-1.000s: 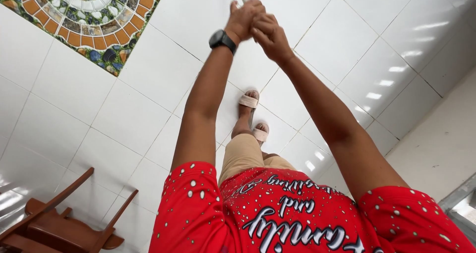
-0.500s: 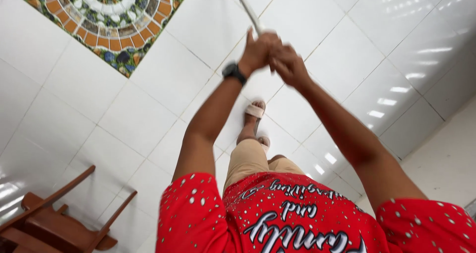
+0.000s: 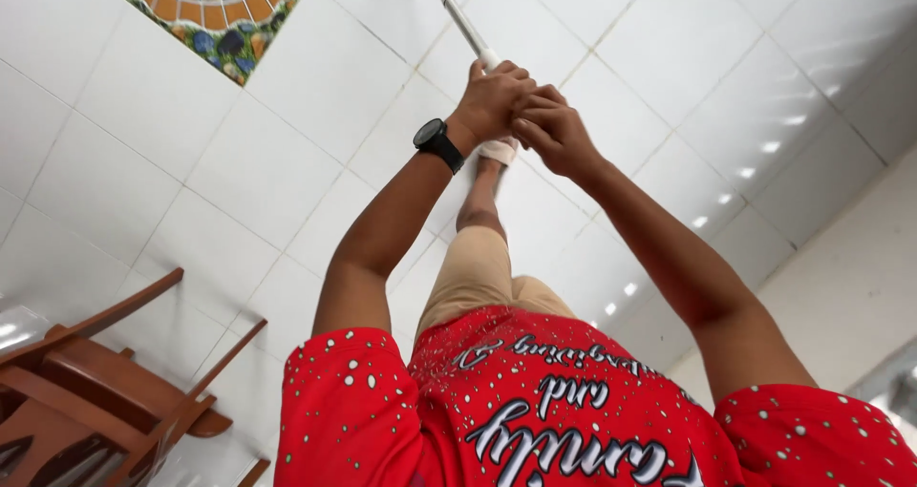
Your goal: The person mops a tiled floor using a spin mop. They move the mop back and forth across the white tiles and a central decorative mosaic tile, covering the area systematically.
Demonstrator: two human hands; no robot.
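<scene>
Both arms reach out in front of me over a white tiled floor (image 3: 315, 86). My left hand (image 3: 492, 95), with a black watch at its wrist, and my right hand (image 3: 552, 132) are closed side by side around the top of a long silver mop pole (image 3: 457, 17). The pole slants up and left to the top edge of the view, where a dark bit of its head shows. My sandalled foot (image 3: 499, 151) sits just under the hands. I wear a red speckled shirt and tan shorts.
A brown wooden chair (image 3: 91, 391) stands at the lower left. A colourful round mosaic inlay (image 3: 201, 10) is set in the floor at the upper left. A pale wall base (image 3: 841, 277) runs along the right side.
The view has shifted, so the mosaic sits further up and left and the chair looms larger. My hands keep their grip on the pole; more of the pole shows above them.
</scene>
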